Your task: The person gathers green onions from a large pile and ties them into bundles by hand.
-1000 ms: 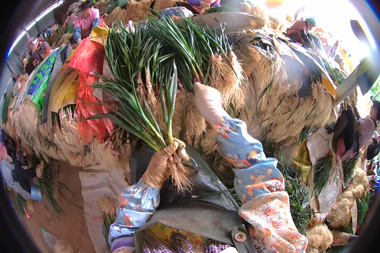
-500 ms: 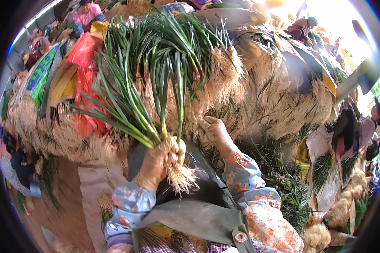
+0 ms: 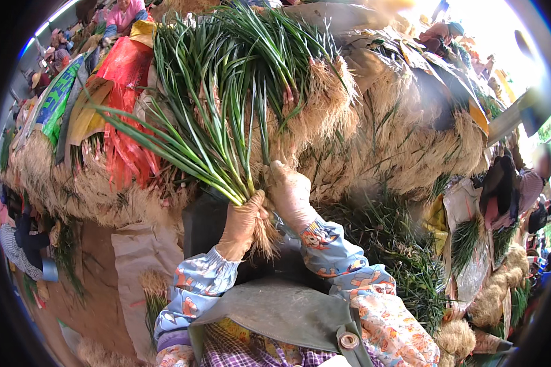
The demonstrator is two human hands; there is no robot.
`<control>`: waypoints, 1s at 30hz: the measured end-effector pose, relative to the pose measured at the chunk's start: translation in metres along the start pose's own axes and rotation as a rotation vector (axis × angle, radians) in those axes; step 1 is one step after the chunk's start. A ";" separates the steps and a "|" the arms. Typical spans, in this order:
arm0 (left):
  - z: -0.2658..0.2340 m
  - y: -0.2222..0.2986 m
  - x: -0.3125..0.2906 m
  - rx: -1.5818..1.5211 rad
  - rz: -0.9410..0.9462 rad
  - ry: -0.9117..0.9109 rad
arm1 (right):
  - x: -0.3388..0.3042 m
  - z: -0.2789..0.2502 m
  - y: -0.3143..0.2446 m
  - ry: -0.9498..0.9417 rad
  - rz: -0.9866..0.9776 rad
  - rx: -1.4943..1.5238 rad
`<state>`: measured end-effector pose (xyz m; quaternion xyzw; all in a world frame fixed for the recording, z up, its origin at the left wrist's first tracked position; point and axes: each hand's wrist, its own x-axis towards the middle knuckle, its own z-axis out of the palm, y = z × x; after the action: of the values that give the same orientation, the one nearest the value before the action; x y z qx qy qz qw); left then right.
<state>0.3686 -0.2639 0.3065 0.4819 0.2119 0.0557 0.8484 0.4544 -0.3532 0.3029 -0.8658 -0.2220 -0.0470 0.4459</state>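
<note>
- Clenching the lower stalks of a green-leaved bunch (image 3: 228, 185), the left hand (image 3: 243, 225) has its grip closed just above the pale roots (image 3: 265, 237), which hang out below the fingers.
- The left forearm, in a blue printed sleeve (image 3: 205, 275), rises from the lower left and leans inward, with the knuckles toward the right hand.
- The bunch stands in front of the body, leaves fanning up and to the left before a heap of similar plants (image 3: 196, 67).
- The right hand (image 3: 289, 192) is raised just beside the left and a little higher, thumb upward and fingers curled in; a green stalk meets its thumb tip, but I cannot tell whether the grip holds it.
- The right forearm slants up and inward from the lower right, above a grey apron (image 3: 275, 309).
</note>
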 end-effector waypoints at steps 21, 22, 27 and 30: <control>-0.014 0.021 -0.026 -0.629 -0.197 -0.573 | 0.016 -0.042 -0.040 -0.532 0.399 1.153; -0.013 0.020 -0.030 -0.584 -0.155 -0.456 | 0.013 -0.036 -0.041 -0.401 0.335 0.916; 0.001 0.042 -0.061 -0.564 -0.125 -0.480 | -0.010 0.013 0.079 -0.010 -0.085 -0.351; -0.023 0.081 -0.060 -0.590 0.119 -0.919 | -0.026 -0.041 0.104 -0.735 0.286 -0.432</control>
<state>0.3141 -0.2210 0.3827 0.2096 -0.2325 -0.0556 0.9481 0.4804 -0.4467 0.2424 -0.9202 -0.2291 0.2806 0.1485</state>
